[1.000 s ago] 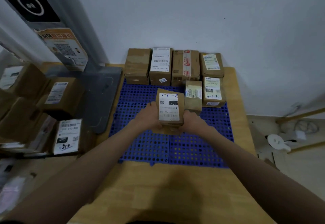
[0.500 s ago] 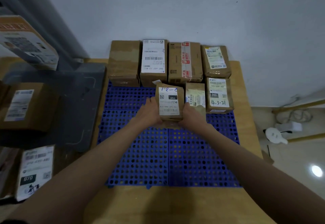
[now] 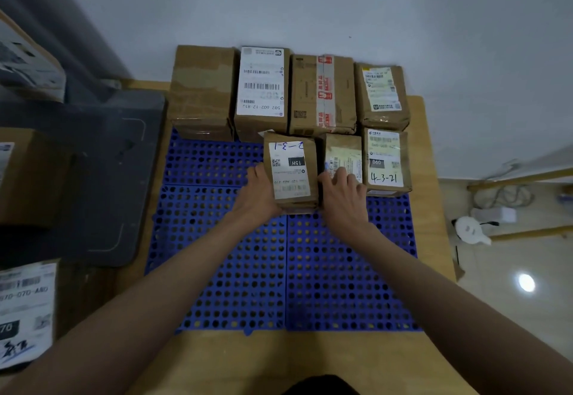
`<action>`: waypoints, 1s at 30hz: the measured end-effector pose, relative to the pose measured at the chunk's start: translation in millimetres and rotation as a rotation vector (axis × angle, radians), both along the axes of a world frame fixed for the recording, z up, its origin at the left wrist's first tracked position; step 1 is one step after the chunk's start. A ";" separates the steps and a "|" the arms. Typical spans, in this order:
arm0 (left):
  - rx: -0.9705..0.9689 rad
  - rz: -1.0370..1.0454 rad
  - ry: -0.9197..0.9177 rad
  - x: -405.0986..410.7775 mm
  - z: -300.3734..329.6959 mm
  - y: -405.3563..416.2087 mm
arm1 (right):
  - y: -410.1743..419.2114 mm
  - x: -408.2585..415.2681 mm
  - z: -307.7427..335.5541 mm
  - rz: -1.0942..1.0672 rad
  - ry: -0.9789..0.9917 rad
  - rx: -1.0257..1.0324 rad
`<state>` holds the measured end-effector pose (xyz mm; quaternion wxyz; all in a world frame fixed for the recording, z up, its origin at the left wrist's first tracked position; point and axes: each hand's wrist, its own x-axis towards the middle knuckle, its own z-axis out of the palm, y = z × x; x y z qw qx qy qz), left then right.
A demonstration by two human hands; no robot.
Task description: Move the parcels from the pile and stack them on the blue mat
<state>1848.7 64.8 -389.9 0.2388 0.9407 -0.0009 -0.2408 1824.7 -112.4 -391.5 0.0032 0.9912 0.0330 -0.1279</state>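
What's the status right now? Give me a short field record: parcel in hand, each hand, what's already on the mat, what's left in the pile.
parcel in hand: parcel marked 15H, down on the blue mat, front row, beside a small parcel
left hand: holds its left side
right hand: against its right side, fingers over the small parcel
back row: four parcels along the wall
front row: three, counting the parcel marked 4-3-21
pile: labelled parcels at far left, count unclear

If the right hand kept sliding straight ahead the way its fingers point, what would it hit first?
Probably the taped parcel in the back row; the right hand already rests on the small parcel before it. Depth is unclear.
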 end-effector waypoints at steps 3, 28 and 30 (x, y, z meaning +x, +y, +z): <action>0.000 -0.002 -0.012 0.7 -0.3 -0.9 | -2.9 -4.0 -1.1 0.019 -0.050 0.028; 0.444 -0.155 0.099 -40.8 66.2 39.2 | 9.2 -32.0 73.8 0.158 0.280 0.118; 0.459 -0.144 0.110 -60.2 80.4 49.3 | 16.3 -44.4 87.7 0.195 0.307 0.125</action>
